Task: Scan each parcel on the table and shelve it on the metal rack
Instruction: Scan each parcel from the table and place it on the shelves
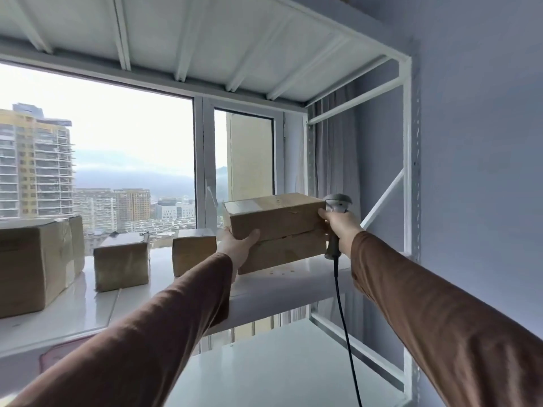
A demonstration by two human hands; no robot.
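A brown cardboard parcel (274, 217) rests on top of a second, similar parcel (286, 251) on the white metal rack's middle shelf (293, 289). My left hand (238, 245) cups the upper parcel's lower left corner. My right hand (342, 226) grips a grey barcode scanner (338, 204) by its handle, and its thumb presses the parcel's right end. The scanner's black cable (342, 318) hangs down in front of the rack.
Three more cardboard parcels stand on the shelf: a large one (32, 265) at far left, a medium one (122, 261) and a small one (194, 249). A window lies behind, a grey wall and the rack's upright (408, 171) on the right, a lower shelf (279, 368) beneath.
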